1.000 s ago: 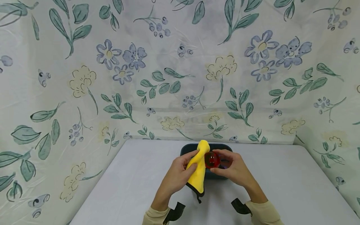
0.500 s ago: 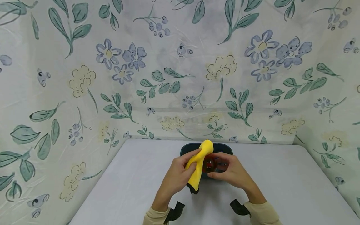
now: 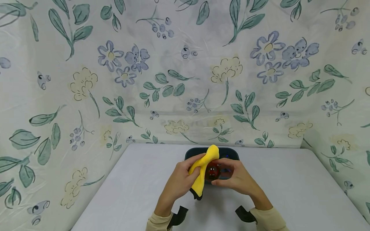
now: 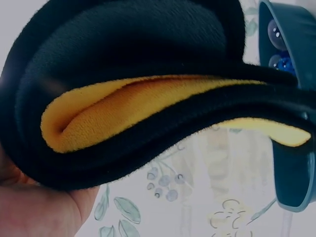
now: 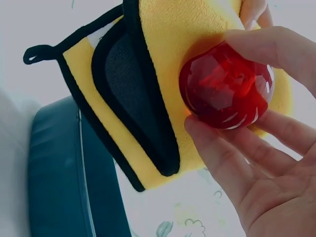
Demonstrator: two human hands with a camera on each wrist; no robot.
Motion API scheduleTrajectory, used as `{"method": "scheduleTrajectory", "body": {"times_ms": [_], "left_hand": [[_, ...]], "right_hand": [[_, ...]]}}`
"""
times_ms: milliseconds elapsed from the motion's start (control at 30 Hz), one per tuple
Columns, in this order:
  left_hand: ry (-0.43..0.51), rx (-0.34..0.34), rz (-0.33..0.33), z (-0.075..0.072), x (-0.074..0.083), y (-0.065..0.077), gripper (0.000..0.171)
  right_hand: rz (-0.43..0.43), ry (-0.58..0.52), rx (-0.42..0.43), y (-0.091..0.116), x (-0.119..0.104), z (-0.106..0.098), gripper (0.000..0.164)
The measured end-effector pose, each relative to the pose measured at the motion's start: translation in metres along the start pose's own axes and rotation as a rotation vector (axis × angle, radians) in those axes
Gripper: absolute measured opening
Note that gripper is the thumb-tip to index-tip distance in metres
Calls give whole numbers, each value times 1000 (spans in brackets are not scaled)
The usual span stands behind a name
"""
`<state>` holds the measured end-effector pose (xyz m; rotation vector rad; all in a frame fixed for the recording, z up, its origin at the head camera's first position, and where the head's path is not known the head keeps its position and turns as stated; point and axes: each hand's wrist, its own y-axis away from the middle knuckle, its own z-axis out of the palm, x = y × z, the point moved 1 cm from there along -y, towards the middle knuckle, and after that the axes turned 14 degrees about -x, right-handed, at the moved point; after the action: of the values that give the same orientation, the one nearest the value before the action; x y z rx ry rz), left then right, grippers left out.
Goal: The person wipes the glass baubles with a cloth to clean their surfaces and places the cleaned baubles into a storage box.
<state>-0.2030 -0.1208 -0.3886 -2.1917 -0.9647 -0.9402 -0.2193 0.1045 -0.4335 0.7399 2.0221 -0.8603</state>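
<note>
My left hand pinches a yellow cleaning cloth with black edging, a dark reverse side and a small hanging loop. The cloth is folded over, its rounded top leaning right. In the right wrist view a see-through red ball sits between the thumb and fingertips of my right hand. The ball lies against the yellow side of the cloth, and fingertips of the left hand show behind the cloth. In the left wrist view the folded cloth hides the ball.
Just beyond the hands, a dark teal bin stands on the white table. Clear and blue balls lie inside it. A flower-patterned curtain rises behind the table and at both sides.
The right hand has brought the red ball left and slightly down, closer against the cloth. The cloth's top has tipped to the right. The left hand has hardly moved.
</note>
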Motion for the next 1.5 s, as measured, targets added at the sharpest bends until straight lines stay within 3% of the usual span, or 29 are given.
{"method": "scheduleTrajectory", "body": {"times_ms": [533, 1000, 1500], "left_hand": [[51, -33, -10, -3, -13, -2, 42], [115, -87, -51, 1, -12, -4, 47], [160, -108, -69, 3, -6, -2, 50]], "right_hand": [[-80, -15, 24, 2, -6, 1, 52], [-124, -15, 148, 2, -7, -1, 51], [-46, -7, 200, 2, -1, -6, 53]]}}
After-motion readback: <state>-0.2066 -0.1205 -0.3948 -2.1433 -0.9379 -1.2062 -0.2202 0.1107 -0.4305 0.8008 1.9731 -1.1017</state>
